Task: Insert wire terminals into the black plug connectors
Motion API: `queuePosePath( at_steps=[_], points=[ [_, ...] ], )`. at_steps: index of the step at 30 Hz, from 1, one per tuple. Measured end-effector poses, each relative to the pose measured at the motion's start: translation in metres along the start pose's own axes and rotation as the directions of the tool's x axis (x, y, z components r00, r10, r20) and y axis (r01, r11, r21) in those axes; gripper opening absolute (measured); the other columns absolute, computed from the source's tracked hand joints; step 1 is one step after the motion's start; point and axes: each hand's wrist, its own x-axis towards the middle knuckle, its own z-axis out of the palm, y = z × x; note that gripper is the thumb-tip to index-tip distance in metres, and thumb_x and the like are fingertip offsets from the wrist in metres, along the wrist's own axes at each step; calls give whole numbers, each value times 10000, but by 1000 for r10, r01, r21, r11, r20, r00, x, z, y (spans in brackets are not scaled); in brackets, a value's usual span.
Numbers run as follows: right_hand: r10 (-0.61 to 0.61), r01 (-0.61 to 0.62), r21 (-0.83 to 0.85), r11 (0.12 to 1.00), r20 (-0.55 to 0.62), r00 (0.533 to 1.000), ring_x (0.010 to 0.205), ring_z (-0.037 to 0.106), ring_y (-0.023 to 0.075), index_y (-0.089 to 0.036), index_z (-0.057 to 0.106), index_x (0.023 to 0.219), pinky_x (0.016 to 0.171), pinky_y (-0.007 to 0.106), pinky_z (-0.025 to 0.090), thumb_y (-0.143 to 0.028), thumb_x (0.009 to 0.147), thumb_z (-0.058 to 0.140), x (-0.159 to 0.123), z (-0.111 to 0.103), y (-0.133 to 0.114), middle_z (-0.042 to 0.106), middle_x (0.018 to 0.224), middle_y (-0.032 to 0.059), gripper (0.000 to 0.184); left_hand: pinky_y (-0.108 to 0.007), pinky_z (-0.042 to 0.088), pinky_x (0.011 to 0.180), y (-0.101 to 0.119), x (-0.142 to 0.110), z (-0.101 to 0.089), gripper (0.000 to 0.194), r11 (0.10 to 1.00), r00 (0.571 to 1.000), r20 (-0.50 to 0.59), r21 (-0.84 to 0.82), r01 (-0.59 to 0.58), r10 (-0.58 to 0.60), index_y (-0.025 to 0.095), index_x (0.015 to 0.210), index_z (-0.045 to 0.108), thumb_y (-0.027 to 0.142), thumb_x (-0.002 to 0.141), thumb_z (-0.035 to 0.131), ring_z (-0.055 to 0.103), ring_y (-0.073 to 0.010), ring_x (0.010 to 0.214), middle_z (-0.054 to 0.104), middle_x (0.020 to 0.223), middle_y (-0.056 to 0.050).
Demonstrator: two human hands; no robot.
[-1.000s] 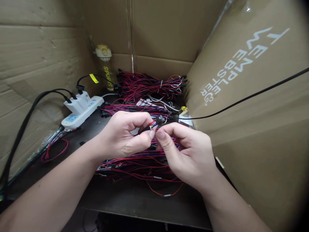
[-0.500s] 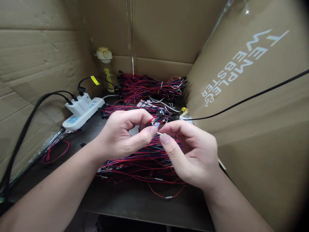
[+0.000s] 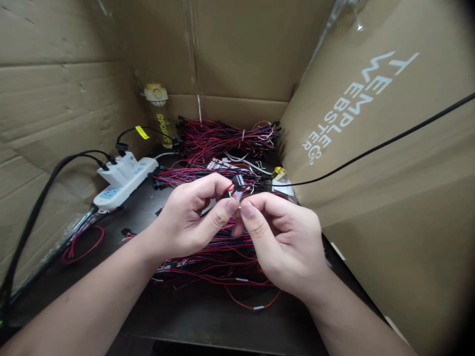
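My left hand pinches a wire harness just below its black connector; red, yellow and white wires come out of the connector beside the fingertips. Against it, my right hand has thumb and forefinger closed on a small white wire end, of which only a tip shows between the fingers. The fingertips of both hands nearly touch. Beneath them lies a loose pile of red and dark wires, partly hidden by the hands.
Behind the hands lie more wire bundles. A white power strip with plugged-in adapters stands at left, near a clear bottle. Cardboard walls enclose the table. A black cable crosses at right.
My right fingertips have come closer to the left ones, covering most of the white piece. The connector has turned more upright. The whole view has shifted slightly.
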Motion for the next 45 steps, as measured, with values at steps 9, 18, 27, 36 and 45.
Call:
queuePosePath(
  at_steps=[9, 18, 27, 36, 45],
  points=[
    [90, -100, 123, 987, 79, 993, 507, 484, 51, -161, 621, 715, 499, 176, 407, -232, 1037, 564, 3, -4, -1, 562, 572, -48, 335, -214, 428, 489, 4, 1, -1, 131, 994, 996, -52, -85, 69, -74, 178, 945, 646, 296, 938, 703, 491, -97, 572, 555, 697, 6],
    [42, -47, 97, 994, 58, 997, 552, 425, 63, -145, 615, 734, 495, 184, 377, -183, 992, 559, 3, -6, -1, 499, 622, -37, 266, -238, 396, 479, 6, 4, 3, 81, 995, 994, -103, -93, 33, -43, 187, 851, 784, 240, 825, 839, 498, -108, 531, 465, 521, 41],
    [-18, 19, -45, 999, 38, 999, 522, 495, 77, -156, 638, 710, 473, 184, 420, -190, 972, 586, 0, -9, -4, 562, 592, -22, 269, -309, 566, 637, 2, 0, 0, 66, 973, 995, -98, -231, -8, -15, 227, 856, 827, 178, 817, 850, 601, -132, 611, 657, 649, -5],
    [-32, 32, -104, 994, -3, 999, 441, 475, 72, -176, 699, 746, 403, 191, 363, -203, 961, 604, 2, -17, -7, 554, 527, -35, 237, -314, 527, 600, 1, -3, -8, 263, 975, 988, -106, -205, 88, -112, 183, 759, 724, 404, 883, 793, 577, -157, 647, 588, 650, -29],
    [28, -24, -77, 997, 57, 998, 446, 394, 72, -170, 658, 801, 402, 213, 310, -244, 969, 598, 1, -17, 0, 500, 543, -42, 193, -233, 515, 543, 7, 0, -3, 156, 983, 979, -175, -168, 78, -108, 176, 866, 619, 264, 972, 692, 571, -79, 490, 650, 659, 19]
  ],
)
